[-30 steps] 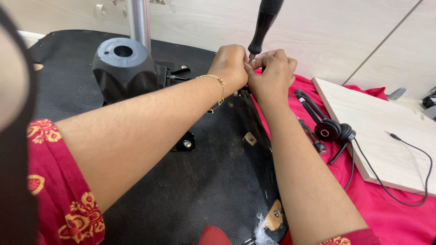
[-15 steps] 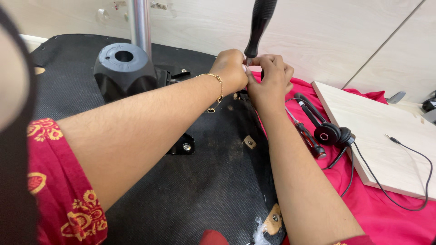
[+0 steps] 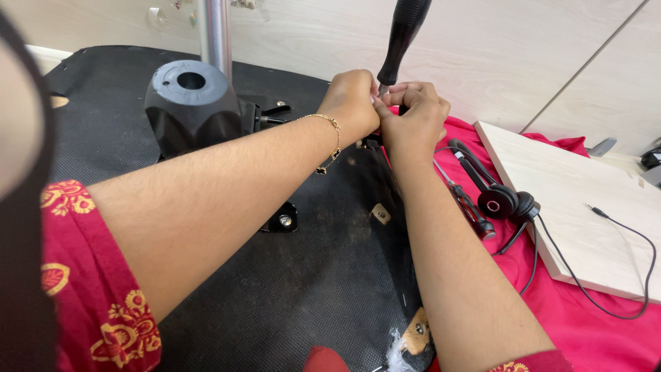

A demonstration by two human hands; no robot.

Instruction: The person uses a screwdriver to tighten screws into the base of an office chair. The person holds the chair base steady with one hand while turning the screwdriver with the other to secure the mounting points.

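Observation:
A screwdriver with a black handle (image 3: 403, 33) stands nearly upright over the far edge of a black upturned seat base (image 3: 310, 275). My left hand (image 3: 352, 98), with a thin gold bracelet at its wrist, and my right hand (image 3: 415, 118) meet at the lower end of the tool's shaft. The fingers of both pinch closed around it. The tip and whatever lies under it are hidden by my fingers.
A black moulded mechanism block (image 3: 189, 103) with a shiny metal column (image 3: 215, 34) rises at the back left. A bolted bracket (image 3: 282, 219) sits mid-base. To the right lie a red cloth (image 3: 606, 324), a black headset (image 3: 499, 200) with its cable, a slim red-and-black tool (image 3: 469, 205) and a pale wooden board (image 3: 585, 200).
Both hands stay clasped around the screwdriver's shaft. They have shifted only slightly, along with the camera, and the handle tilts a little differently.

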